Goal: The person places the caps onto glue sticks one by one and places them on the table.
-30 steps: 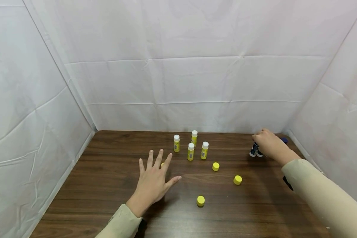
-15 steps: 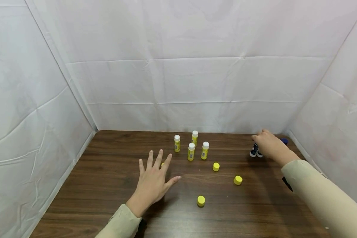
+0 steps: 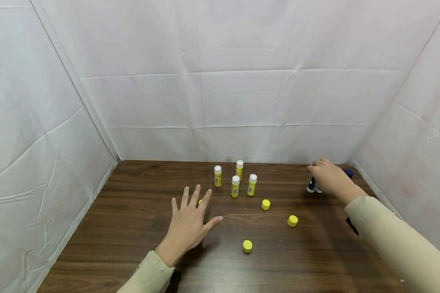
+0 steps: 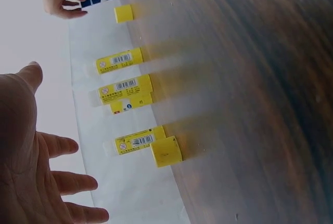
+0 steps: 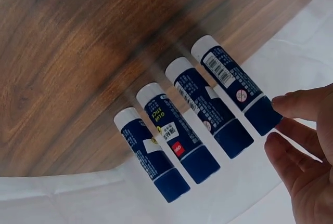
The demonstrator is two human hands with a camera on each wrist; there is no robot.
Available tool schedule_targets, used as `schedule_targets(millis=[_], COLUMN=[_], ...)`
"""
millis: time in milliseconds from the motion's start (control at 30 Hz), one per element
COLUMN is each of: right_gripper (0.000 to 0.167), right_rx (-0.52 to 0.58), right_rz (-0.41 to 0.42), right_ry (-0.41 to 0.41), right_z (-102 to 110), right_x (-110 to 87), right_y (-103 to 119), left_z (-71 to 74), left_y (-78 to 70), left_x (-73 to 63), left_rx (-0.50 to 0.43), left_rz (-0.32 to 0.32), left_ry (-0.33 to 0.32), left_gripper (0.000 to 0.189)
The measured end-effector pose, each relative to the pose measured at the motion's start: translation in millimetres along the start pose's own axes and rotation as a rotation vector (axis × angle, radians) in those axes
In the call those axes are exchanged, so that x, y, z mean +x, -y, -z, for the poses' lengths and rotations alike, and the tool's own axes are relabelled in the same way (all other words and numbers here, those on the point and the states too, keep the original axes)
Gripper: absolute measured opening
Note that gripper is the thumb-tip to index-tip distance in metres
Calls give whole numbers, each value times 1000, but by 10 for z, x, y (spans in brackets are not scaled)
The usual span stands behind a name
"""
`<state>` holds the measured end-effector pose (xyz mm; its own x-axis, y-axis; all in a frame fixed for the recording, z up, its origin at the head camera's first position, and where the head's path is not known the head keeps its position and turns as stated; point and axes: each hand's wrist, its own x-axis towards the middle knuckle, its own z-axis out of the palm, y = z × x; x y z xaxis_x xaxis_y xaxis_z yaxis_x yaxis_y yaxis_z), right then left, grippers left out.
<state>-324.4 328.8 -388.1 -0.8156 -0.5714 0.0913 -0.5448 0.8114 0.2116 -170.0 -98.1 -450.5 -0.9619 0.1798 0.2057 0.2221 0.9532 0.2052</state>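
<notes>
My right hand (image 3: pixel 329 178) is at the far right of the table. In the right wrist view, its thumb and a finger pinch the blue cap of a dark blue glue stick (image 5: pixel 229 73), the end one of a row. More blue glue sticks (image 5: pixel 208 104) stand upright beside it, white ends down. My left hand (image 3: pixel 187 225) is spread over the table, fingers straight, holding nothing. Beyond it, several yellow glue sticks (image 3: pixel 235 188) stand with white ends up. A small yellow cap (image 3: pixel 200 202) is partly hidden behind the left fingers.
More yellow caps lie on the dark wood table (image 3: pixel 139 211): one near the front (image 3: pixel 247 246), one to the right (image 3: pixel 292 221) and one near the yellow sticks (image 3: pixel 265 204). White cloth walls (image 3: pixel 242 101) enclose the back and both sides.
My right hand has shifted very slightly left at the blue glue sticks. The left hand, the yellow glue sticks and the caps stay where they were.
</notes>
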Motion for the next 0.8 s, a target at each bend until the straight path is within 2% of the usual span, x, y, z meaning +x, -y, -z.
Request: schedule_targets(millis=[167,367,467,600,800], right_gripper=[28,47,58,73,91], right_rx=[19,46,41,125,333], right_rz=[-25,-19,-17,-49,-111], right_ry=[-48,-235,-282,-242,-90], right_z=[-32,-100,-128,-162,-242], right_x=[-52,-91,-94,-85,4], right_y=[83,348,522,757,1053], left_z=[-5,1,5,5,-14], left_y=[-12,-12,-14,-17,-11], left_x=[11,27,38,44,44], left_rx=[7,17,10,7,-1], left_rz=[10,44,53,65,62], left_ry=[6,-6,0,8,3], left_gripper=[86,87,86,86,87])
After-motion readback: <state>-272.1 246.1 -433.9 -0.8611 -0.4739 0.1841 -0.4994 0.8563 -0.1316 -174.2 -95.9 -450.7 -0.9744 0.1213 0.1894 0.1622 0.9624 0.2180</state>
